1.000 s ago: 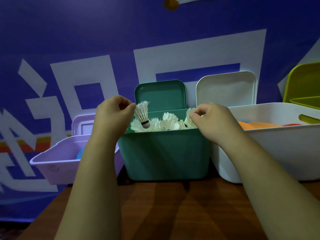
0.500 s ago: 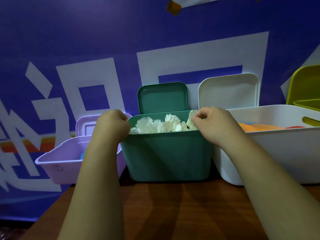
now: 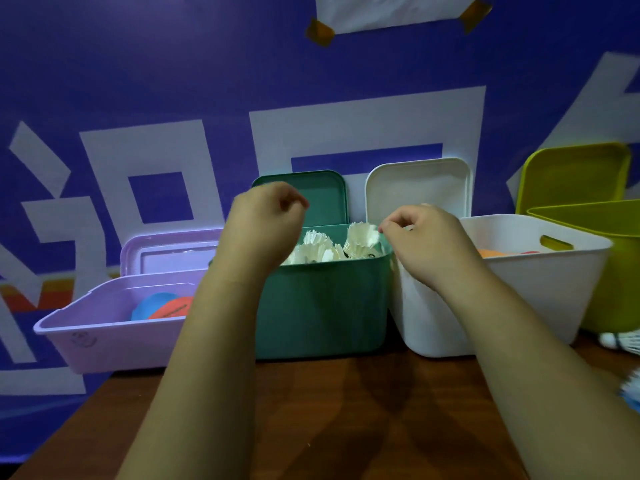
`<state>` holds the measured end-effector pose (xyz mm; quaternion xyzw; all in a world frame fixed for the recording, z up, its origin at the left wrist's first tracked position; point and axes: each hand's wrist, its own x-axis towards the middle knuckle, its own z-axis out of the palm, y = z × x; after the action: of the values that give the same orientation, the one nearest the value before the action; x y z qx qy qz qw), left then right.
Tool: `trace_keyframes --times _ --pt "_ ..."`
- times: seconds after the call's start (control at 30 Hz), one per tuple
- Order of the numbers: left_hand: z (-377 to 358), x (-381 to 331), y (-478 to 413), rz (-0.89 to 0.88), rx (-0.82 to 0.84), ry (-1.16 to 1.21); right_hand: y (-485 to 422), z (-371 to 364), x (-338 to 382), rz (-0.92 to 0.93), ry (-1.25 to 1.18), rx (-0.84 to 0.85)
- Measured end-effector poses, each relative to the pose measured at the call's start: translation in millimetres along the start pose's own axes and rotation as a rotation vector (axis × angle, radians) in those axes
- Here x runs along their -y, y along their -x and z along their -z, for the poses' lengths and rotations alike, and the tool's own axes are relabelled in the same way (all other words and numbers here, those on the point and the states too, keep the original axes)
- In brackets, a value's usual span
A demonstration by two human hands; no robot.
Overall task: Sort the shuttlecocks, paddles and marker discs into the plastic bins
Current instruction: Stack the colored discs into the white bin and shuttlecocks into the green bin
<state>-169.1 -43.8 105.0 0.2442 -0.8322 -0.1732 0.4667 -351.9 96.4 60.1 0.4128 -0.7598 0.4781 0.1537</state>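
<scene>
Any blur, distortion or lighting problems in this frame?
Head view: dim, with a blue cast; wide-angle bending bows the wall graphics; the right edge is smeared, so the yellow bin and the loose shuttlecocks by it look soft; arm shadows fall on the table; the green bin is sharp.

A brown wooden table [image 3: 346, 427] fills the foreground; behind it hangs a blue banner [image 3: 173, 64] with large white shapes and orange stripes [image 3: 31, 292] at its left edge; tan tape [image 3: 320, 31] fixes a white sheet of paper [image 3: 391, 8] to it.

Blurred shuttlecocks [image 3: 623, 341], partly beyond the right edge
</scene>
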Motion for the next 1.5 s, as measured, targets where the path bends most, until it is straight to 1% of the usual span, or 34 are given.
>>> trace_keyframes --times 0.1,0.23,0.37,0.43,0.5,0.57,0.63,0.7,0.8,0.87,0.93,1.07,1.13,1.23,1.37,1.43,1.5 --pt "-28.3 -45.9 23.1 -0.031 0.278 0.184 18.8 36.8 -13.4 -0.028 0.027 -0.021" --pt "-72.4 -93.3 57.9 -0.102 0.574 0.236 53.0 95.3 -47.2 -0.113 0.118 -0.106" --pt "-114.2 -136.0 87.5 -0.118 0.804 0.286 89.3 152.5 -93.4 -0.255 0.176 -0.112" --pt "-137.1 -155.6 96.5 -0.138 0.928 0.23 111.5 177.0 -113.5 -0.329 0.193 -0.111" --pt "-159.6 -176.0 104.8 -0.194 1.055 0.112 135.0 196.7 -131.3 -0.38 0.208 -0.117" --pt "-184.5 -196.2 114.2 -0.286 1.117 -0.052 157.3 210.8 -146.0 -0.431 0.254 -0.103" --pt "-210.4 -214.6 125.4 -0.335 1.127 -0.209 176.3 219.6 -161.4 -0.489 0.317 -0.092" --pt "-240.2 -225.3 134.6 -0.32 1.133 -0.259 191.3 223.9 -178.2 -0.524 0.389 -0.108" --pt "-276.0 -227.3 148.3 -0.255 1.14 -0.205 208.8 225.8 -199.6 -0.549 0.389 -0.162" --pt "-293.5 -224.4 156.7 -0.242 1.056 -0.121 220.4 222.0 -209.9 -0.53 0.401 -0.177" --pt "-304.8 -222.3 162.9 -0.266 0.957 -0.085 230.0 217.2 -219.5 -0.509 0.441 -0.222" --pt "-310.1 -216.6 165.6 -0.268 0.89 -0.002 235.9 212.7 -226.1 -0.477 0.416 -0.353" --pt "-308.3 -214.1 163.4 -0.267 0.863 0.049 236.3 214.5 -224.6 -0.478 0.464 -0.404" --pt "-304.0 -213.4 159.7 -0.263 0.793 0.136 236.8 226.5 -225.6 -0.549 0.491 -0.505" --pt "-295.3 -220.5 160.6 -0.257 0.738 0.219 231.2 257.6 -234.8 -0.609 0.404 -0.679" --pt "-291.2 -227.7 164.0 -0.291 0.744 0.229 227.2 273.5 -238.3 -0.671 0.327 -0.712" --pt "-288.0 -232.7 167.3 -0.325 0.754 0.24 225.6 278.2 -244.0 -0.7 0.321 -0.689"
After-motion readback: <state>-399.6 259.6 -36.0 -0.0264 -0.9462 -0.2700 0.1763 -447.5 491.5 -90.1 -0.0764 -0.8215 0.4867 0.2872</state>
